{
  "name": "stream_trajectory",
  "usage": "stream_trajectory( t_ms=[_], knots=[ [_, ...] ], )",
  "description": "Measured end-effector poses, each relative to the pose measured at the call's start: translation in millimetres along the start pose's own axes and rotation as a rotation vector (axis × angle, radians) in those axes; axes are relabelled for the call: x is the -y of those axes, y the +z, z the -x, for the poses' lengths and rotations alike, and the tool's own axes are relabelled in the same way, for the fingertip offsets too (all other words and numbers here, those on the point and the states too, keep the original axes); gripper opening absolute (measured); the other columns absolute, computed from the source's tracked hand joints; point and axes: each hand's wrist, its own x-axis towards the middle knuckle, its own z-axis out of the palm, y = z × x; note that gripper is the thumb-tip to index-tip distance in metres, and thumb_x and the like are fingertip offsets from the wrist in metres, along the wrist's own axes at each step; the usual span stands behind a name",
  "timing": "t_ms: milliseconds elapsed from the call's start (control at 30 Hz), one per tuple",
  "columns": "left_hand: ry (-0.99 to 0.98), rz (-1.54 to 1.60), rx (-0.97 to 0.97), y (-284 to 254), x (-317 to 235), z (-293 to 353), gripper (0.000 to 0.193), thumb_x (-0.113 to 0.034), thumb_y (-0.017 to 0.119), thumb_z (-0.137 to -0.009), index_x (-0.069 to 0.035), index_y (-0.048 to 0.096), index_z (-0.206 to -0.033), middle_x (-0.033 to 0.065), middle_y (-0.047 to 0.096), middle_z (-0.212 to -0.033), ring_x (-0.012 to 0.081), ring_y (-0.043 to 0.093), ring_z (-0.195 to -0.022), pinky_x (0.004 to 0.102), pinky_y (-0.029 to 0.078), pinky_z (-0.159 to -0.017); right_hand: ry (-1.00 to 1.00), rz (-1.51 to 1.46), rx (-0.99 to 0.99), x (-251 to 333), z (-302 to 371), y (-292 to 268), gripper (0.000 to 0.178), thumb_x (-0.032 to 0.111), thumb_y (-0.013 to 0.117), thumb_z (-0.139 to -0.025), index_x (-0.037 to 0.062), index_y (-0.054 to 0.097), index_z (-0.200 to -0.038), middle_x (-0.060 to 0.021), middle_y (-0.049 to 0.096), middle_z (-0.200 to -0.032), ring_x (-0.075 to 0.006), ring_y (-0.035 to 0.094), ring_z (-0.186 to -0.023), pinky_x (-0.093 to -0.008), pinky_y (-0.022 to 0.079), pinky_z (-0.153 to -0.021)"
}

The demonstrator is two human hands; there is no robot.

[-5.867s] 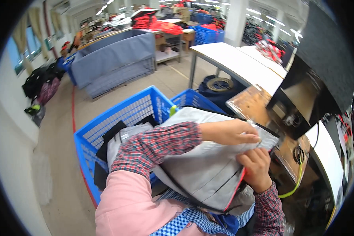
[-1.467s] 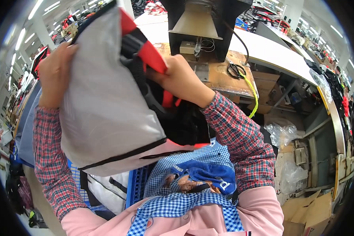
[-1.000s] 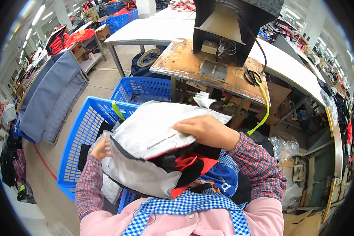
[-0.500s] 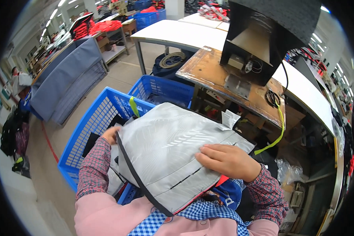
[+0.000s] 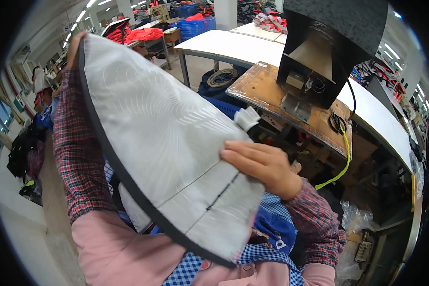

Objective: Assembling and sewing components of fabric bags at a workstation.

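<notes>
A large light-grey fabric piece (image 5: 162, 109) with a faint line pattern and black edge binding is stretched across in front of me. My left hand (image 5: 74, 51) grips its far left corner, raised high at arm's length, with the fingers partly behind the cloth. My right hand (image 5: 264, 164) lies flat on the right part of the piece, fingers stretched out beside a dark stitched slit; its thumb is hidden. White labels (image 5: 247, 119) stick out from the piece's far right edge. The near corner reaches down to my chest.
A dark machine (image 5: 324, 52) stands on a wooden board (image 5: 257, 86) ahead on the right, with a yellow-green strap (image 5: 341, 167) hanging from it. A white table (image 5: 219, 45) is behind. Blue crates are mostly covered by the cloth. Clear plastic bags (image 5: 356, 217) lie at right.
My left hand has lifted its corner of the fabric up and away to the left, so the piece now hangs slanted over the blue crate. My right hand stays on the fabric, slightly higher.
</notes>
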Motion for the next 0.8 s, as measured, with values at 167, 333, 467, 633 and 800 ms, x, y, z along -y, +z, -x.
stream_trajectory(
  t_ms=[167, 333, 467, 633, 800],
  knots=[
    [-0.025, 0.615, -0.232, 55, -146, 85, 0.026, -0.022, 0.065, -0.091, -0.004, 0.065, -0.109, -0.0017, 0.061, -0.101, 0.0087, 0.056, -0.092, 0.0226, 0.043, -0.086, 0.074, 0.061, 0.521, -19, 39, 88, 0.069, 0.014, 0.067, -0.083, 0.0078, 0.037, -0.145, -0.0165, 0.043, -0.145, -0.0324, 0.044, -0.133, -0.0396, 0.040, -0.108],
    [0.242, 0.253, -0.164, 16, -212, 165, 0.030, -0.021, 0.067, -0.090, -0.005, 0.062, -0.115, -0.0024, 0.058, -0.106, 0.0082, 0.054, -0.099, 0.0209, 0.040, -0.089, 0.033, -0.045, 0.368, -9, -12, 83, 0.066, 0.019, 0.069, -0.083, -0.0003, 0.041, -0.139, -0.0185, 0.044, -0.143, -0.0343, 0.040, -0.134, -0.0408, 0.034, -0.111],
    [0.362, 0.120, 0.308, 17, -250, 204, 0.025, -0.018, 0.064, -0.092, -0.005, 0.057, -0.112, -0.0030, 0.054, -0.100, 0.0065, 0.050, -0.093, 0.0202, 0.039, -0.086, 0.150, -0.085, 0.096, -9, -63, 49, 0.071, 0.014, 0.077, -0.076, -0.0004, 0.044, -0.137, -0.0204, 0.044, -0.141, -0.0369, 0.043, -0.131, -0.0421, 0.036, -0.109],
    [0.464, 0.009, 0.771, 19, -284, 238, 0.013, -0.008, 0.059, -0.091, -0.004, 0.049, -0.098, 0.0013, 0.047, -0.095, 0.0108, 0.046, -0.089, 0.0257, 0.039, -0.083, 0.127, -0.420, 0.153, -3, -121, 59, 0.110, 0.035, 0.088, -0.063, -0.0009, 0.027, -0.147, -0.0212, 0.031, -0.152, -0.0335, 0.031, -0.141, -0.0409, 0.027, -0.115],
    [0.431, 0.342, 0.898, 51, -272, 266, 0.023, -0.015, 0.057, -0.089, 0.000, 0.056, -0.106, 0.0053, 0.059, -0.088, 0.0109, 0.053, -0.083, 0.0277, 0.044, -0.073, 0.366, -1.062, 0.282, -2, -138, 85, 0.093, 0.050, 0.076, -0.077, 0.0002, 0.034, -0.144, -0.0164, 0.040, -0.145, -0.0257, 0.039, -0.134, -0.0363, 0.031, -0.111]
  ],
)
